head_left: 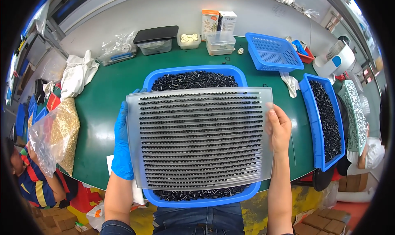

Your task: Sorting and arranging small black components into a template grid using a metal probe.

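Between both hands I hold a translucent grooved plate (201, 138) by its left and right edges. Its rows of grooves are mostly filled with small black cylindrical parts; a few spots, mainly toward the lower right, look unfilled. My left hand (122, 140), in a blue glove, grips the left edge, its fingers partly behind the plate. My bare right hand (279, 126) is closed on the right edge, slightly blurred. Beneath the plate stands a blue tub (149, 72) heaped with loose black tubular pieces (193, 79); the plate hides the tub's middle.
A blue tray (317, 123) of black parts stands on the right of the green table (98, 123). Along the back are a blue basket (273, 51), clear containers (220, 42) and a black-lidded box (156, 39). A bag of golden pieces (66, 132) and a person (41, 181) are at left.
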{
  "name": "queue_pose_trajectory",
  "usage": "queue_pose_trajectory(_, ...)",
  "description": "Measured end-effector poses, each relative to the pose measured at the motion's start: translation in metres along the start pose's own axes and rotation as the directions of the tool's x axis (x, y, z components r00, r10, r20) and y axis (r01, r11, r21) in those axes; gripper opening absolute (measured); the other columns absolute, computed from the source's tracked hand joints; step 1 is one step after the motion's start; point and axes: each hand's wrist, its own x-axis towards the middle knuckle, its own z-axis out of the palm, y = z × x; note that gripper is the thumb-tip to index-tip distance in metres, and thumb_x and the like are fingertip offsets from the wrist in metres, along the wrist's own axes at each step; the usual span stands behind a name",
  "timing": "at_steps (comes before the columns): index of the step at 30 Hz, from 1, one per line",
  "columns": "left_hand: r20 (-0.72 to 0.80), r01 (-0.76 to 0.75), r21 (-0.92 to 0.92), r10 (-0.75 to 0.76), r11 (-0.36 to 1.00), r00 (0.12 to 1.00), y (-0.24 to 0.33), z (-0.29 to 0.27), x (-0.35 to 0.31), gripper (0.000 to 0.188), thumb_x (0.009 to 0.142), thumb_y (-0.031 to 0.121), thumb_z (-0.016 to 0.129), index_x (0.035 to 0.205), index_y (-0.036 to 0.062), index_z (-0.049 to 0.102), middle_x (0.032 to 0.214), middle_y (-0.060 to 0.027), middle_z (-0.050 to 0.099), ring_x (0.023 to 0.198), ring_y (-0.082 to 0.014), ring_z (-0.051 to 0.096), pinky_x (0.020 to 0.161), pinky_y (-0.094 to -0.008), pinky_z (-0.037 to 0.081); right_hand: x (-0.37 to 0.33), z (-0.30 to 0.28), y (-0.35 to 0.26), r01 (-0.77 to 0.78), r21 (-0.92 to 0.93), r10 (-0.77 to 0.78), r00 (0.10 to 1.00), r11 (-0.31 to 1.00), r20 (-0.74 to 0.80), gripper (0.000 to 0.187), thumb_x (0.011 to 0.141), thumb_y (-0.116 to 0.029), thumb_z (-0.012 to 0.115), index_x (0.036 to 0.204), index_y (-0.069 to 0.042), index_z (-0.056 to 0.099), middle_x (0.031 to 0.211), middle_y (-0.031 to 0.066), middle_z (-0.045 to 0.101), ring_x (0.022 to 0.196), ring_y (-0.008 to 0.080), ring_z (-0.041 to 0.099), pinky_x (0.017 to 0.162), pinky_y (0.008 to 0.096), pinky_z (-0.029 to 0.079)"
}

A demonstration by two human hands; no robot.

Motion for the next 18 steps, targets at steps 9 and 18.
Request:
queue_pose_trajectory(9,0.034,0.001,-0.002,-0.001,1.0,0.999,-0.0012,-0.0076,0.0027,0.058,0.103,0.038,0.044,0.148,0.0033,0.033,0.151,-0.0151,0.039,0.139,-0.0263,0.038,0.119,-0.0406,0.029,0.0007,-0.001,0.0021,0.017,-0.013,-0.017,0.999,1.0,0.037,0.033,0.098,-0.021,0.06,0.123,0.0,0.062,0.074,-0.0065,0.051,0.053,0.0004,0.036,0.045,0.0182,0.025)
queue_pose_trajectory(18,0.013,0.002,0.0,-0.002,1.0,1.0,-0.0008,-0.0046,0.0015,0.055,0.103,0.036,0.045,0.146,0.0029,0.036,0.148,-0.0149,0.043,0.138,-0.0265,0.04,0.118,-0.0405,0.031,0.0014,-0.0008,0.0012,0.013,-0.024,-0.012,0.999,1.0,0.036,0.033,0.098,-0.021,0.06,0.123,0.001,0.062,0.073,-0.0066,0.051,0.052,0.0003,0.035,0.045,0.0183,0.026)
